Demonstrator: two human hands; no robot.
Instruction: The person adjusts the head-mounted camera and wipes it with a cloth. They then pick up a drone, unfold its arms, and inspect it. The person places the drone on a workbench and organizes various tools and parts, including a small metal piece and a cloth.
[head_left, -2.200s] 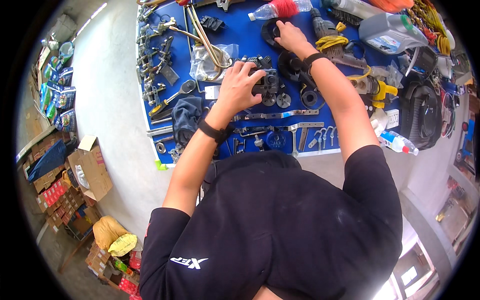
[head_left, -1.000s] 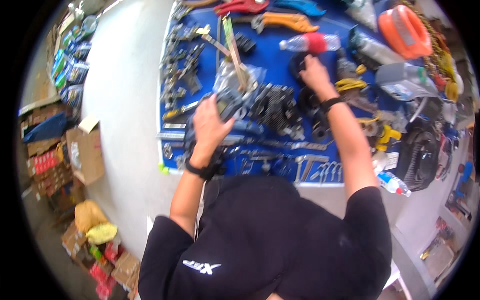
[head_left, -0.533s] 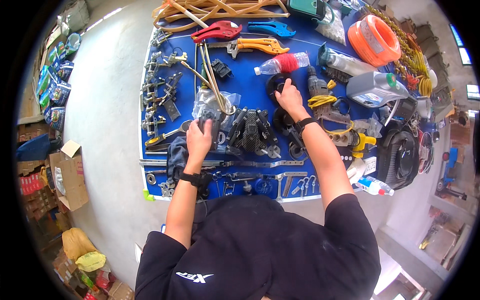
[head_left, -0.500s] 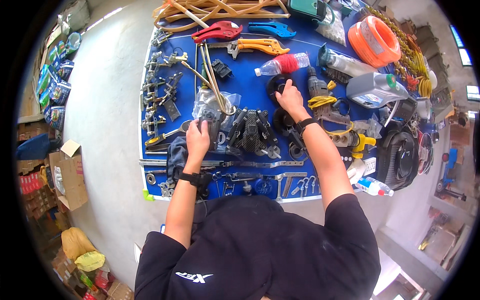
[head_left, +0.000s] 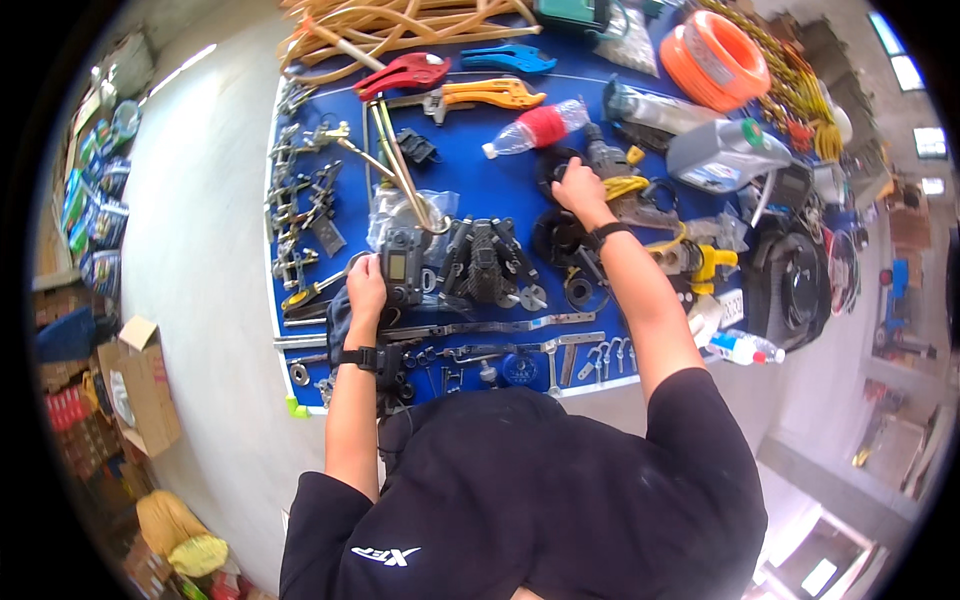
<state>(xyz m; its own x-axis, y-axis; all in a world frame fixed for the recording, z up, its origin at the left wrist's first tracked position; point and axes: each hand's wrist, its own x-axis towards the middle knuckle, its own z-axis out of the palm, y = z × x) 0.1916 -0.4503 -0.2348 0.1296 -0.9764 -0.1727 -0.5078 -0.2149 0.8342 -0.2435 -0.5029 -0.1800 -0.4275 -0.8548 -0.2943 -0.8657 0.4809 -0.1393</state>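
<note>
My left hand (head_left: 366, 287) is closed at the left edge of a dark grey handheld device (head_left: 403, 268) with a small screen and seems to grip it. The fingertips are partly hidden. Right of the device sits a black folded frame (head_left: 488, 262) with a carbon-look body and jointed arms. Farther out, my right hand (head_left: 583, 192) is closed on the edge of a black round, ring-like piece (head_left: 548, 165). A second black ring-like piece (head_left: 556, 236) lies just nearer. A dark cloth (head_left: 342, 322) is by my left wrist.
On the blue tabletop (head_left: 470, 185) are red (head_left: 405, 74), blue (head_left: 508, 59) and orange (head_left: 490, 95) pipe cutters. Rightward lie a bottle wound with red cord (head_left: 540, 127), a drill (head_left: 606, 152), a grey jug (head_left: 725, 155) and orange hose (head_left: 715, 60). Metal bars (head_left: 440, 330) line the near edge.
My left hand has shifted from over the device to its left edge. The device has turned and its screen now shows. The right hand stays at the black ring-like piece. The whole view has shifted slightly.
</note>
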